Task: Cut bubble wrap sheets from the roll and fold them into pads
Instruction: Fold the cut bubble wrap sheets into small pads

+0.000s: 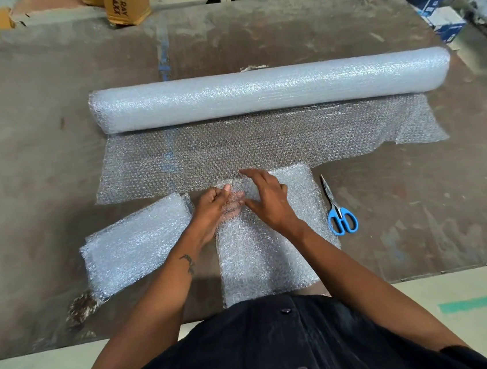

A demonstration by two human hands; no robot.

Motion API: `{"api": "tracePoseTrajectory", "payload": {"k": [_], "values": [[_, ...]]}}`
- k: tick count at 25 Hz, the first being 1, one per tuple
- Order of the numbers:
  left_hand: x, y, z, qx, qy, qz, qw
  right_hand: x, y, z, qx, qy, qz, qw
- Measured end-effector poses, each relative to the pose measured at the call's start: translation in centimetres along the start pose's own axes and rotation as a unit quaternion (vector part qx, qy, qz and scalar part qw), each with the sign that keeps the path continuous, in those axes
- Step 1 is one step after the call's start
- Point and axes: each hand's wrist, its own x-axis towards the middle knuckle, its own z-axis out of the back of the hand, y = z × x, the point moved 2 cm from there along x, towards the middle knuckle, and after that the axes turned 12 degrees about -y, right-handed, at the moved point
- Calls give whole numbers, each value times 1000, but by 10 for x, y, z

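Cut sheet [262,257] lengthwise toward roll [268,90].

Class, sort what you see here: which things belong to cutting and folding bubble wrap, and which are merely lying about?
Belong to the job:
bubble wrap roll
cut sheet under both hands
folded pad
scissors
left hand, gripping the sheet
right hand

Lying about:
cardboard box
blue and white cartons

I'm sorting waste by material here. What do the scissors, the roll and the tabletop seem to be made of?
Scissors: shiny grey blades, likely steel; glossy blue handles, probably plastic.
Roll: clear plastic bubble film, glinting, with a dotted texture.
Tabletop: dull brown board, scuffed and stained, possibly plywood or hardboard; hard to tell which.
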Motion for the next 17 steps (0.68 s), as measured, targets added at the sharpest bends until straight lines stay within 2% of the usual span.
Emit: {"api": "tracePoseTrajectory", "payload": {"k": [5,8,13,17], "values": [[-5,-8,0,-53,37,21,998,10,-5,13,-15,29,13,999],[-6,-10,1,-54,48,17,997,20,-8,23,-124,59,60,989],[0,-8,2,-85,7,18,996,32,-18,56,-213,115,106,964],[3,-11,0,-34,-50,-59,996,34,-38,75,-179,164,78,967]]}}
